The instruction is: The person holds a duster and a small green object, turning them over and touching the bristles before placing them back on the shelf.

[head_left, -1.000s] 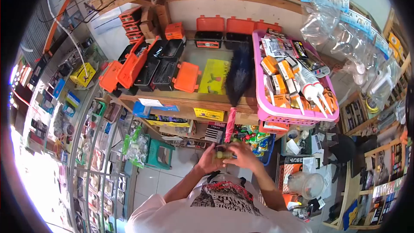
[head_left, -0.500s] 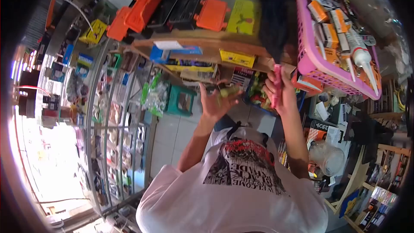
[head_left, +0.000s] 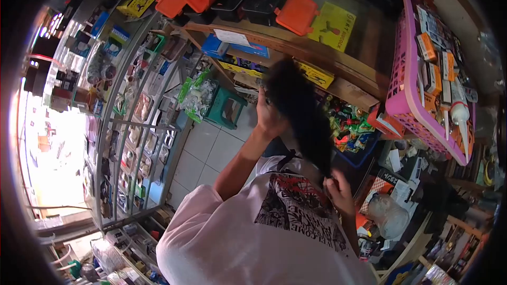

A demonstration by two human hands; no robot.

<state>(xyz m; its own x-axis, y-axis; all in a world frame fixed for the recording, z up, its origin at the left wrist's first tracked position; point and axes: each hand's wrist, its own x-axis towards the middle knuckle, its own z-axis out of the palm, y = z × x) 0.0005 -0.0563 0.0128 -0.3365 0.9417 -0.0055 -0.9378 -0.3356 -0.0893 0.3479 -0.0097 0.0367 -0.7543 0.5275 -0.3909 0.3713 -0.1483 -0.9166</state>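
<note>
A black, fluffy feather duster [head_left: 298,111], blurred by motion, slants across the middle of the view. Its narrow end runs down to my right hand [head_left: 339,191], whose fingers are closed around it close to the front of my shirt. My left hand [head_left: 270,119] is raised beside the duster's wide end, thumb up. The black feathers overlap its fingers and hide them. Behind the duster, a blue crate [head_left: 359,157] of small colourful packets shows in part.
Ahead stands a wooden counter [head_left: 348,68] with orange-lidded black boxes. A pink basket [head_left: 404,108] of tubes and small boxes sits on the right. A green stool [head_left: 224,106] stands on the tiled floor, near glass display shelves [head_left: 134,126] on the left.
My right hand has come down and back toward my body, bringing the duster across the middle. The left hand, earlier spread, is now against the feathers. The whole view has turned slightly.
</note>
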